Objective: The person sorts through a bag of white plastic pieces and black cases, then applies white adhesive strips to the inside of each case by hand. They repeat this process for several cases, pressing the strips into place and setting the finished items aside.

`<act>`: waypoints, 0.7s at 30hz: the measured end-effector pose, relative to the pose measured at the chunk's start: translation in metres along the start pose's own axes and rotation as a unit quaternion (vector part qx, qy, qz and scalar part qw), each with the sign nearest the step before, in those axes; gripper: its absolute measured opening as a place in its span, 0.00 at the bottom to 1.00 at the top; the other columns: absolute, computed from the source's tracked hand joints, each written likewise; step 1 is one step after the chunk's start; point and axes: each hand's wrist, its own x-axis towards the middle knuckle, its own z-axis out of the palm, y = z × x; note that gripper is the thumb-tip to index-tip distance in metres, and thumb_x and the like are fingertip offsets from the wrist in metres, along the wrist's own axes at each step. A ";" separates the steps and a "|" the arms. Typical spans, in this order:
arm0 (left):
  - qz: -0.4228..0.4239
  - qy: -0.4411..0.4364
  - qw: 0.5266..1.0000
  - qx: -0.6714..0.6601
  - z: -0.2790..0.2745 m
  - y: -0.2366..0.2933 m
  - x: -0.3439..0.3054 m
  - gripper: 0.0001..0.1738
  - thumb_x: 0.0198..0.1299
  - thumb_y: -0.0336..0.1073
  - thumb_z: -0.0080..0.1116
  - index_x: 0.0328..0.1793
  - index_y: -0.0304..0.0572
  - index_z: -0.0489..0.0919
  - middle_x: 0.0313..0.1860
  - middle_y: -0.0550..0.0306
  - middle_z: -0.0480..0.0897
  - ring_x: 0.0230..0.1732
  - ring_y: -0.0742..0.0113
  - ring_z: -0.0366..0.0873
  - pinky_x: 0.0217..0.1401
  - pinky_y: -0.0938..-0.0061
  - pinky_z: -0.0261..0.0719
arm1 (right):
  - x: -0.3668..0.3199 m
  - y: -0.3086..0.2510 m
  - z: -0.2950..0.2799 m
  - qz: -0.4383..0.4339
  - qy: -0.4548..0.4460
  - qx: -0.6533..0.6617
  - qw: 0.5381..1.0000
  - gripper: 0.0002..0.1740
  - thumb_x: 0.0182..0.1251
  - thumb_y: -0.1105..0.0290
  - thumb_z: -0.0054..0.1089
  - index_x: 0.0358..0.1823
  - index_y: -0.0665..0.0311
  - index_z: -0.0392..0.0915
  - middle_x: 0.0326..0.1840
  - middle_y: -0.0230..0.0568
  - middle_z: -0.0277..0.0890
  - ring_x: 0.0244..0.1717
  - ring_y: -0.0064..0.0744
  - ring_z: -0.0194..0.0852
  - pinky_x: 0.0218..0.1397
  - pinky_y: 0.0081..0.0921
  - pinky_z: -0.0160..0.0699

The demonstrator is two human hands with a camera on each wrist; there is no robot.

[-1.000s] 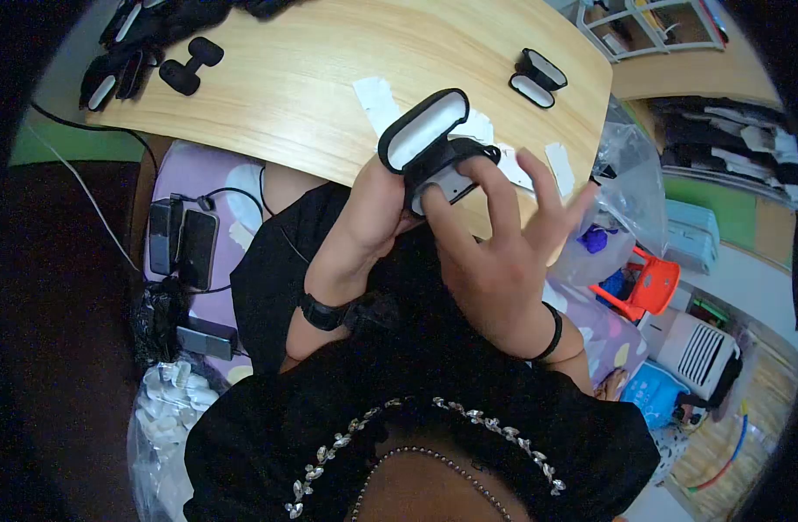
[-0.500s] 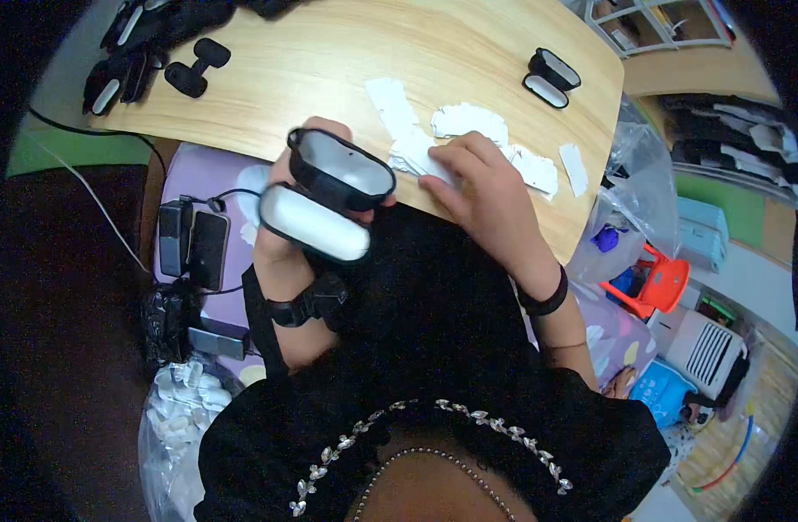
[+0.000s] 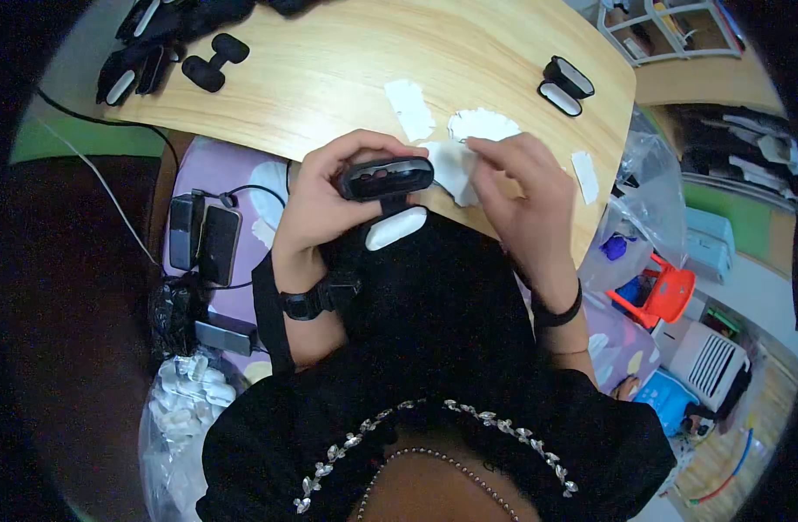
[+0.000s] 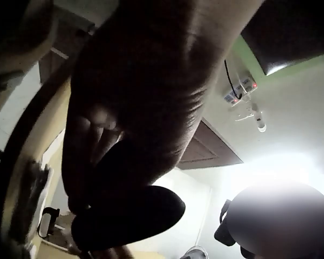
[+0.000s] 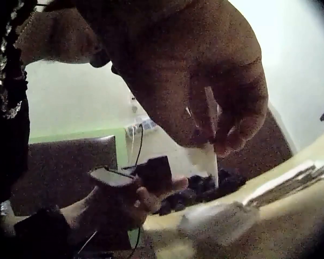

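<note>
My left hand grips a small black hinged case in the head view, its opened half with a white face hanging below. In the left wrist view the case is a dark rounded shape under the fingers. To its right, my right hand pinches a thin white piece between thumb and fingers, over the table's near edge. The right wrist view has that white piece hanging upright from the fingertips, with stacked white pieces below.
On the wooden table lie more white pieces, a second opened black case at the right, and a black two-lobed item at the left. More black cases crowd the far left corner. A phone lies on the purple cloth.
A second ago the right fingers were inside the case; then they went to the white pieces on the table, and now they lift one toward the case. The left hand has turned the case over.
</note>
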 end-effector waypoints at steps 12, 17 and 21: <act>0.087 0.020 0.994 -0.056 0.025 -0.008 0.008 0.17 0.49 0.24 0.68 0.42 0.34 0.72 0.51 0.31 0.79 0.53 0.56 0.80 0.56 0.67 0.78 | -0.022 -0.029 0.015 -0.229 0.097 -0.063 0.967 0.19 0.43 0.76 0.66 0.42 0.65 0.81 0.40 0.38 0.74 0.41 0.38 0.73 0.52 0.43 0.74; 0.092 0.006 0.993 -0.074 0.021 -0.012 0.007 0.19 0.48 0.20 0.67 0.46 0.29 0.73 0.53 0.37 0.80 0.54 0.59 0.79 0.59 0.69 0.78 | -0.023 -0.031 0.011 -0.231 0.052 -0.080 0.968 0.17 0.46 0.74 0.62 0.42 0.67 0.81 0.41 0.39 0.74 0.43 0.37 0.74 0.61 0.50 0.68; 0.102 0.010 0.993 -0.059 0.026 -0.009 0.008 0.19 0.48 0.21 0.68 0.46 0.28 0.73 0.53 0.36 0.79 0.54 0.58 0.79 0.58 0.68 0.79 | -0.023 -0.037 0.014 -0.238 0.053 -0.093 0.965 0.17 0.47 0.73 0.59 0.41 0.69 0.80 0.42 0.40 0.74 0.45 0.38 0.75 0.64 0.55 0.65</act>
